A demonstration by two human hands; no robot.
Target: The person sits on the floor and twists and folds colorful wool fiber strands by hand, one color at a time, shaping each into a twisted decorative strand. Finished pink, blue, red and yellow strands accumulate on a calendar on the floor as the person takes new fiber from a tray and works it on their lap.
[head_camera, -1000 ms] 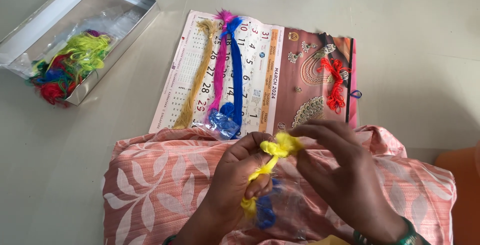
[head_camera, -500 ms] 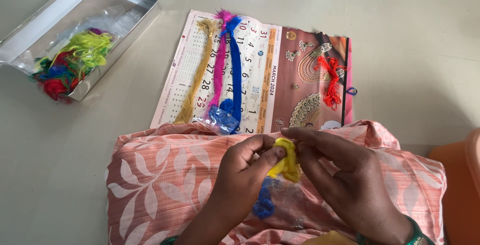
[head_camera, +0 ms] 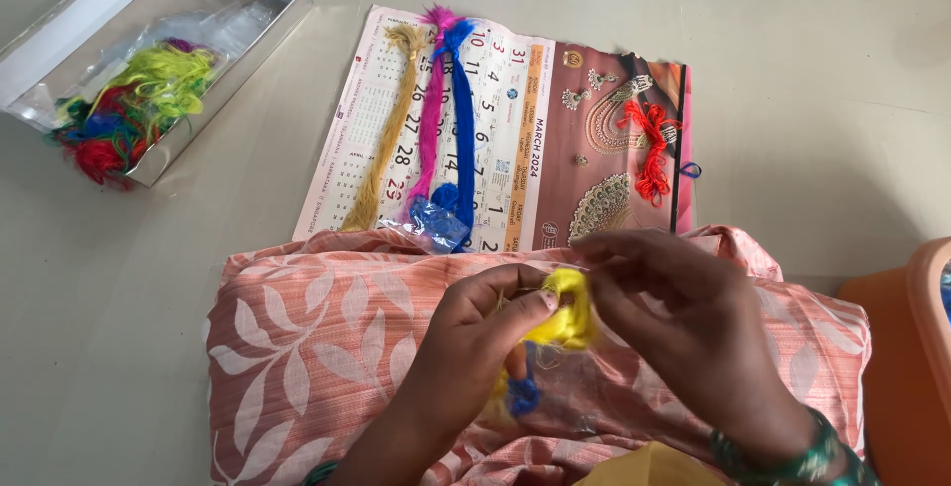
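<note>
Two hands, we note: left hand (head_camera: 485, 332) and right hand (head_camera: 684, 332) pinch a small yellow thread bundle (head_camera: 567, 313) between them, steadying it above the pink leaf-print cushion (head_camera: 297, 347).

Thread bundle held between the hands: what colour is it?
Bright yellow thread, with a bit of blue at its lower end; the head view shows it best.

On the pale floor (head_camera: 812, 70) a calendar sheet (head_camera: 515, 119) lies open, carrying mustard (head_camera: 381, 139), pink (head_camera: 431, 109) and blue (head_camera: 463, 109) thread skeins side by side, with an orange skein (head_camera: 652, 149) apart. A shiny tray (head_camera: 248, 10) of mixed threads (head_camera: 129, 105) sits toward the floor's far left corner.
</note>
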